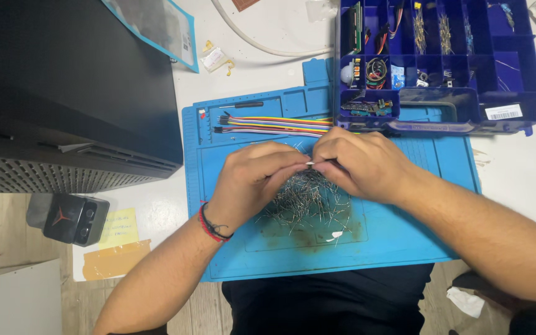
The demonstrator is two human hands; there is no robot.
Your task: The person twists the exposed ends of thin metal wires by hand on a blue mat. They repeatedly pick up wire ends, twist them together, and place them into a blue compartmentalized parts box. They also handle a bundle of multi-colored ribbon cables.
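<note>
A loose heap of small wire-legged electronic parts [305, 201] lies on a blue work mat [398, 232]. My left hand [252, 180] and my right hand [361, 164] meet just above the heap, fingertips pinched together on one small pale part [311, 163] between them. A red and black cord band sits on my left wrist. My palms hide most of what the fingers hold.
A dark blue compartment box [442, 62] with sorted components stands at the mat's far right. Rainbow ribbon jumper wires [274, 124] lie on the mat's far side. A black computer case [63, 93] fills the left. A small black device [69, 217] and yellow note sit at the table's near-left edge.
</note>
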